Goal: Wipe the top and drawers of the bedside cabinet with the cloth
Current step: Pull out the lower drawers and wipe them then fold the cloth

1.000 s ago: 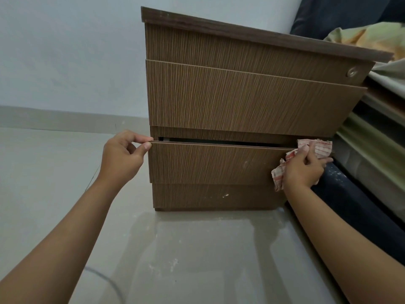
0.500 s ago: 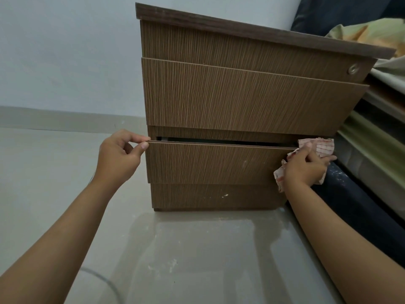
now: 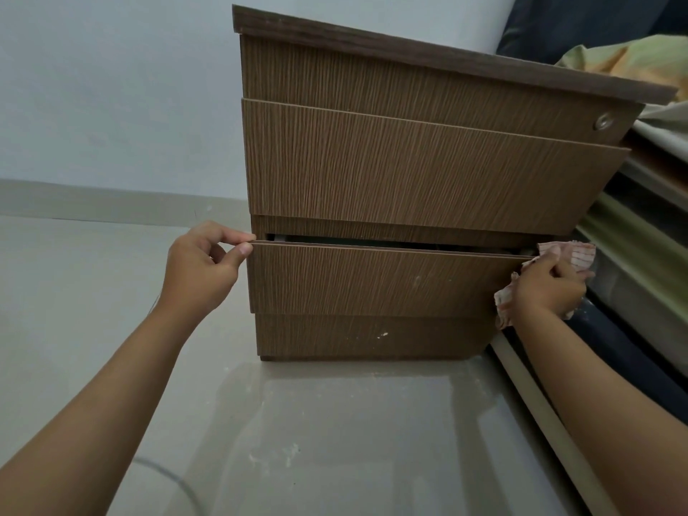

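Pale floor tiles [image 3: 93, 310] carry the bedside cabinet [image 3: 409, 173]. Its lower drawer [image 3: 372, 281] runs left-right, ajar; the left hand [image 3: 203, 270] pinches its top-left corner, the right hand [image 3: 547, 288] grips the cloth [image 3: 573, 253] at its top-right corner.
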`<state>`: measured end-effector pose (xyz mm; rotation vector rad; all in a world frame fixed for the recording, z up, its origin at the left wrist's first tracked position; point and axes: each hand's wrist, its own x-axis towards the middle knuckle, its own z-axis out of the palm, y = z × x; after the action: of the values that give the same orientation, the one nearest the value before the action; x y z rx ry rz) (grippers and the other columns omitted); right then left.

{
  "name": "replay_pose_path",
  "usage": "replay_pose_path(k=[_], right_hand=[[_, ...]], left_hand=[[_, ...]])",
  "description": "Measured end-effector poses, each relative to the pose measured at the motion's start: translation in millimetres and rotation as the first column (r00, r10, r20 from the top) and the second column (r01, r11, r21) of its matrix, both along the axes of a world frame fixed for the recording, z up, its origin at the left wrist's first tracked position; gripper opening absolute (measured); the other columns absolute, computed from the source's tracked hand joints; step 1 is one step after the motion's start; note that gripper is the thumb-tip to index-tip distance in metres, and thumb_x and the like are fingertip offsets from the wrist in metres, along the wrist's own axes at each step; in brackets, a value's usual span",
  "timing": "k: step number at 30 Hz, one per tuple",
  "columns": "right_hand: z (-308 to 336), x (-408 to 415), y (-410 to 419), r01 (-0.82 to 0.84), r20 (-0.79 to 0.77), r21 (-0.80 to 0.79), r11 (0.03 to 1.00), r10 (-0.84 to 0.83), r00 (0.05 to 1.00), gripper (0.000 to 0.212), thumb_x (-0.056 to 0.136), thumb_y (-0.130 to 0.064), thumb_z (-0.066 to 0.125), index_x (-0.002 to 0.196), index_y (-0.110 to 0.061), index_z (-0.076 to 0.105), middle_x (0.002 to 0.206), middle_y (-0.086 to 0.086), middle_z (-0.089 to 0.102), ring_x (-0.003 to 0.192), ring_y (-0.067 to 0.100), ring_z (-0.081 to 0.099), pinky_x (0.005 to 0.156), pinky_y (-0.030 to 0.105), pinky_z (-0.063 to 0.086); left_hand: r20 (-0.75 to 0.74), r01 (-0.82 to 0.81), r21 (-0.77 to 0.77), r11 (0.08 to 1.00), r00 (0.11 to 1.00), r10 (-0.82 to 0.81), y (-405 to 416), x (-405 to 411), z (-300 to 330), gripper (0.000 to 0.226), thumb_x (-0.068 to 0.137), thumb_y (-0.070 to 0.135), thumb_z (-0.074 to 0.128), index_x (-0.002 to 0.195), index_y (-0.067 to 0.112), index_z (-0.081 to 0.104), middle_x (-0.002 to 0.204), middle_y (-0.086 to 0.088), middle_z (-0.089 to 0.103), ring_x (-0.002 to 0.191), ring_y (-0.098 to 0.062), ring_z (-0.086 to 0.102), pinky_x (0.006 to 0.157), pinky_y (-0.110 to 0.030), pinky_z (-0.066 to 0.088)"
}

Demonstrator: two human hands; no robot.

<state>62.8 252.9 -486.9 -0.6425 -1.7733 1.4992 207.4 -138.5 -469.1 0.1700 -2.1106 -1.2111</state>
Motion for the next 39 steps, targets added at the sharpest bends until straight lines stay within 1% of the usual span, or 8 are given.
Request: replay_pose_path(k=[4, 8, 15, 22, 27, 32, 36, 39], right_hand=[[-7, -1, -2, 0.015, -0.010, -0.040, 0.999, -0.015, 1.000, 0.055, 0.081, -0.060, 0.033, 0.125, -0.037, 0.055, 0.151, -0.005, 0.033, 0.135, 0.019, 0.037, 0.108, 0.044, 0.036], [0, -4, -10, 0.046, -0.013, -0.065, 0.997, -0.047, 0.999, 0.043, 0.097, -0.040, 0.035, 0.139, -0.038, 0.038, 0.156, 0.003, 0.019, 0.142, 0.023, 0.022, 0.114, 0.041, 0.022], [-13, -19, -1, 0.099, 0.051, -0.276, 0.956, -0.089, 0.995, 0.051, 0.085, -0.050, 0.030, 0.134, -0.040, 0.043, 0.138, 0.001, 0.050, 0.116, 0.019, 0.056, 0.094, 0.043, 0.049], [-28, 12, -17, -0.153, 0.166, -0.416, 0.896, 0.240, 0.956, 0.048, 0.096, -0.020, 0.045, 0.141, -0.020, 0.030, 0.136, 0.014, 0.049, 0.110, 0.036, 0.058, 0.073, 0.042, 0.052], [-16, 14, -29, 0.089, 0.190, -0.568, 0.818, 0.025, 0.982, 0.039, 0.098, -0.020, 0.044, 0.136, -0.022, 0.046, 0.131, 0.003, 0.055, 0.112, 0.021, 0.057, 0.074, 0.032, 0.045], [-3, 30, -74, 0.043, -0.045, -0.363, 0.931, -0.063, 0.997, 0.042, 0.100, -0.024, 0.036, 0.140, -0.033, 0.038, 0.142, 0.002, 0.045, 0.117, 0.019, 0.055, 0.095, 0.036, 0.049], [6, 32, -100, -0.026, -0.052, -0.141, 0.990, 0.019, 0.998, 0.050, 0.101, -0.017, 0.036, 0.146, -0.033, 0.023, 0.158, 0.006, 0.008, 0.144, 0.023, 0.015, 0.116, 0.040, 0.021], [6, 31, -95, 0.002, -0.001, -0.070, 0.998, -0.002, 1.000, 0.049, 0.101, -0.014, 0.034, 0.146, -0.031, 0.025, 0.158, 0.008, 0.003, 0.145, 0.024, 0.008, 0.116, 0.041, 0.012]], left_hand=[[0.006, -0.008, 0.008, 1.000, 1.000, 0.008, 1, 0, 1, 0.008, 0.085, 0.011, 0.065, 0.088, 0.018, 0.069, 0.084, 0.004, 0.067, 0.058, -0.018, 0.046, 0.057, -0.026, 0.041], [0.009, -0.010, 0.007, 1.000, 1.000, 0.010, 3, 0, 1, 0.009, 0.085, 0.011, 0.065, 0.087, 0.019, 0.068, 0.085, 0.011, 0.066, 0.058, -0.018, 0.046, 0.056, -0.024, 0.041], [0.011, -0.009, 0.010, 1.000, 1.000, 0.008, 2, 1, 1, 0.007, 0.085, 0.010, 0.065, 0.088, 0.016, 0.068, 0.087, 0.015, 0.065, 0.058, -0.018, 0.046, 0.055, -0.021, 0.041], [0.009, 0.001, 0.031, 1.000, 1.000, -0.002, 2, 1, 1, 0.009, 0.085, 0.011, 0.065, 0.088, 0.019, 0.068, 0.086, 0.009, 0.067, 0.059, -0.021, 0.047, 0.057, -0.028, 0.042], [0.008, -0.002, 0.041, 0.999, 1.000, 0.002, 1, -1, 0, 0.008, 0.085, 0.011, 0.065, 0.090, 0.015, 0.070, 0.084, 0.005, 0.068, 0.058, -0.019, 0.045, 0.057, -0.027, 0.041], [0.007, 0.002, 0.048, 0.999, 1.000, -0.003, 1, -2, -1, 0.008, 0.085, 0.012, 0.065, 0.089, 0.018, 0.069, 0.087, -0.005, 0.069, 0.059, -0.020, 0.046, 0.060, -0.031, 0.043], [0.000, 0.011, 0.048, 0.999, 1.000, -0.011, 1, -1, -2, 0.009, 0.085, 0.013, 0.066, 0.088, 0.021, 0.069, 0.090, -0.008, 0.070, 0.059, -0.019, 0.046, 0.061, -0.031, 0.043], [0.001, 0.021, 0.031, 0.999, 1.000, -0.021, 2, -1, 0, 0.010, 0.085, 0.013, 0.066, 0.086, 0.022, 0.068, 0.091, -0.006, 0.070, 0.059, -0.018, 0.046, 0.060, -0.029, 0.043]])
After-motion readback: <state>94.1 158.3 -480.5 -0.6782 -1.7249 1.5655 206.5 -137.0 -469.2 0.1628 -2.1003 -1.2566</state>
